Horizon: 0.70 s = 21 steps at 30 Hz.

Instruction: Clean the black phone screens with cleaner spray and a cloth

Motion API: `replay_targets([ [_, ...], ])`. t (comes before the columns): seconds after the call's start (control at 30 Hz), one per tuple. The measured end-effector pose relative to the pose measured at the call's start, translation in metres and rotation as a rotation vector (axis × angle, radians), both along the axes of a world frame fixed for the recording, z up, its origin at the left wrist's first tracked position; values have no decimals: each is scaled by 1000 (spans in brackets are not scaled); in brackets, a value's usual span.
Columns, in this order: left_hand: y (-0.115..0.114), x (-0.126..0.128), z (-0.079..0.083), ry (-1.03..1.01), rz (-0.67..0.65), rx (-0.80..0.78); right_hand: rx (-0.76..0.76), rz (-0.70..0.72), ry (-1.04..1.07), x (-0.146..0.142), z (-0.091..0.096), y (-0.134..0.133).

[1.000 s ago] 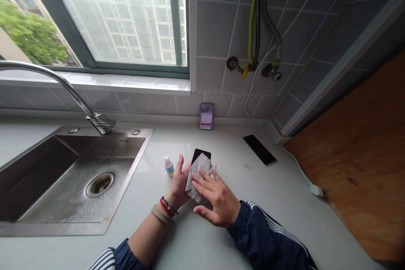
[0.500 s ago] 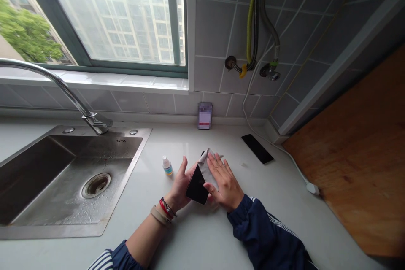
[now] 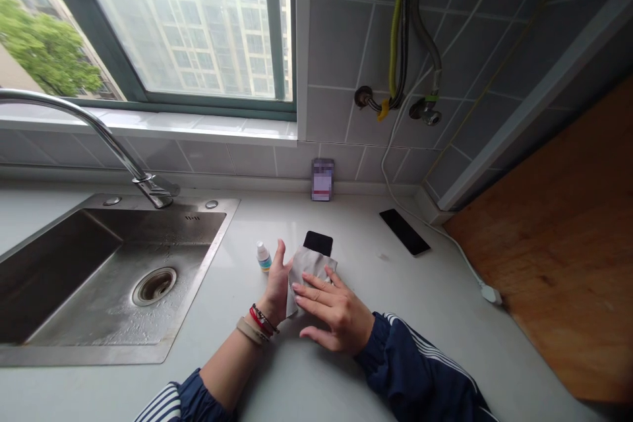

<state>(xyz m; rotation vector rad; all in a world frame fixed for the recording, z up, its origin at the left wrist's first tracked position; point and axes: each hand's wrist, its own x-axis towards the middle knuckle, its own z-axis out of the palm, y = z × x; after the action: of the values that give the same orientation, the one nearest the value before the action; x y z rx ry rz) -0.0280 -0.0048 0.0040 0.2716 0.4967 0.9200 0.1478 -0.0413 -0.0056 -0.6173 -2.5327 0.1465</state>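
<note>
A black smartphone (image 3: 318,244) rests in my left hand (image 3: 278,285), whose thumb points up along the side; the fingers beneath it are mostly hidden. Over most of the screen lies a grey cloth (image 3: 315,260) with zigzag-cut edges, leaving only the far end of the phone bare. My right hand (image 3: 340,313) lies on the cloth with its fingers stretched out flat and its thumb held apart. Just left of the phone, a small white-capped bottle (image 3: 264,260) stands on the counter beside my left hand.
Left is a steel sink (image 3: 195,270) with a faucet (image 3: 113,138). Another phone (image 3: 322,181) leans upright against the tiled wall. A dark flat phone-like slab (image 3: 404,232) lies at right, near a white cable (image 3: 445,229) with a plug and a wooden panel (image 3: 554,244).
My right hand has slid the cloth down and left across the phone toward me. The phone's far end is now bare, while its near end has become covered.
</note>
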Motion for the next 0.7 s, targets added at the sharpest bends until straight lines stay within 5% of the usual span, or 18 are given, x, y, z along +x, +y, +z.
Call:
replay_targets([
  [0.37,-8,8,-3,42,-144,163,-33,-435,27,21,-6,23],
  [0.7,-4,7,-15,41,-54,106,-39,-233,-74,3,-3,15],
])
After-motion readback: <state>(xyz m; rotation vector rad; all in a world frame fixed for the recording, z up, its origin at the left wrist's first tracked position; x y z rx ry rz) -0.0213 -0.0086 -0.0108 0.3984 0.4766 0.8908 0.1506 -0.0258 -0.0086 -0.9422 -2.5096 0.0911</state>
